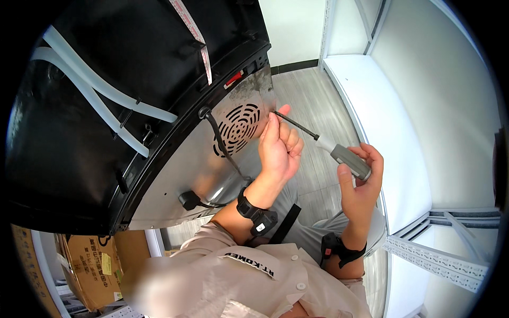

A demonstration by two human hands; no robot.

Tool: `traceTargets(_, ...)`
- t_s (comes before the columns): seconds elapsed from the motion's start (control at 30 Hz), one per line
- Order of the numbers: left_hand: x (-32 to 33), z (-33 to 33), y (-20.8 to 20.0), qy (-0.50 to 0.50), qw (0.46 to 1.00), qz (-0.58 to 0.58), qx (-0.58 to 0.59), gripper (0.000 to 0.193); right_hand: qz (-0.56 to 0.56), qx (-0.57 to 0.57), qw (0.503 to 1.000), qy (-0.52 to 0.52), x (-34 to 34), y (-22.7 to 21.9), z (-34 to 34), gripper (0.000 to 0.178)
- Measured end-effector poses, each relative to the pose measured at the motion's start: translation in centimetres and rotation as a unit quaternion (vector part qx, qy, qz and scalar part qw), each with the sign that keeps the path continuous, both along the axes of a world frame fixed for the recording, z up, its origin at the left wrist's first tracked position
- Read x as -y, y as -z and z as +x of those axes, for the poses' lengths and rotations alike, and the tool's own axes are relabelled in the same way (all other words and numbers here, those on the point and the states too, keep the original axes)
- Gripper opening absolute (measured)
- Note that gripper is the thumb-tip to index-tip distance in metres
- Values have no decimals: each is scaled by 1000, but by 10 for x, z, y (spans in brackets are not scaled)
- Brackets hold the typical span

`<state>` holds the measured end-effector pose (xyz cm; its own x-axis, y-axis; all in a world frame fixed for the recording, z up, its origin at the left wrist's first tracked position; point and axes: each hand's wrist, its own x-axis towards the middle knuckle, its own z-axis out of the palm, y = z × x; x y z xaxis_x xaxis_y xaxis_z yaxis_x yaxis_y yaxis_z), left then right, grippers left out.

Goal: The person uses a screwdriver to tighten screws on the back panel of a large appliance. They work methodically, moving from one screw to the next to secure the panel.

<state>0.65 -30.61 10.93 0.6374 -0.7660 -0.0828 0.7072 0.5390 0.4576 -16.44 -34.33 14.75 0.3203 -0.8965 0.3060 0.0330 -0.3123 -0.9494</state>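
Observation:
A screwdriver with a grey handle and a long dark shaft slants from lower right to upper left. My right hand is closed round its handle, thumb on the near side. At the other end, the thumb and forefinger of my left hand pinch about the tip, with the remaining fingers curled; whether a small screw is there too is hidden. The tip meets the right edge of a bare metal panel on a large black appliance. Beside my left hand, the panel has a round slotted vent.
Two pale hoses and a measuring strip lie along the black casing. A black cord hangs down the panel near a black plug. White shelving stands at right; a cardboard box sits at lower left.

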Motion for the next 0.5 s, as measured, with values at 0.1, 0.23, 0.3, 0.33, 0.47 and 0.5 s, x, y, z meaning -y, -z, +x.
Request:
traceTargets(0.1,2,0,-4,-2,999,-15,-31,36,122,-21,992,-35,4,1,-9,43)
traceTargets(0.23,2,2,-1,3,999,-35,-28,36,-20,-31,999,-29,7,16,-11,44)
traceTargets(0.3,3,2,0,7,998,-43,-40,36,-80,20,996,-35,10,19,-8,44)
traceTargets(0.33,3,2,0,9,998,-46,-47,35,-71,35,996,-42,10,18,-7,44)
traceTargets(0.47,3,4,0,16,996,-60,-69,33,-41,71,995,-55,8,16,-3,43)
traceTargets(0.5,4,5,0,19,995,-65,-74,32,-37,72,995,-52,8,16,-3,43)
